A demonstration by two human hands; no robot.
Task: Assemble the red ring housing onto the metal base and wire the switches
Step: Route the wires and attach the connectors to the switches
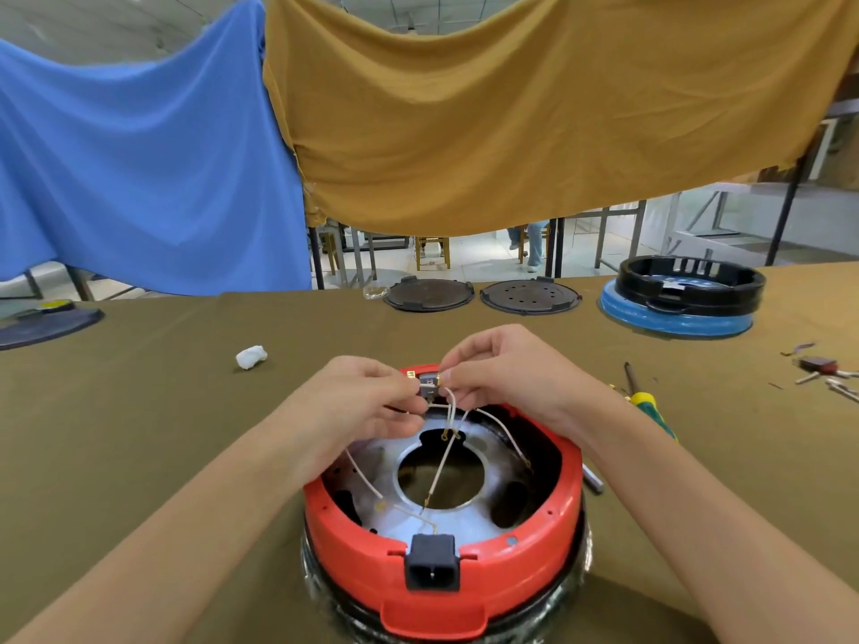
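The red ring housing (465, 578) sits on the metal base (413, 518) near the table's front edge, a black power socket (432, 562) in its near wall. At the housing's far rim a small grey switch (428, 382) with brass terminals is pinched by my left hand (367, 406). My right hand (506, 369) grips a white wire (450, 402) by its brass connector, right against the switch's right terminal. Several more white wires (504, 434) trail loose over the base's central hole.
A green-and-yellow screwdriver (648, 404) lies right of the housing, by my right wrist. A white wad (251, 356) lies to the left. Two dark round plates (430, 295) and a black ring on a blue one (683, 299) stand at the far edge. Small parts (822, 371) lie far right.
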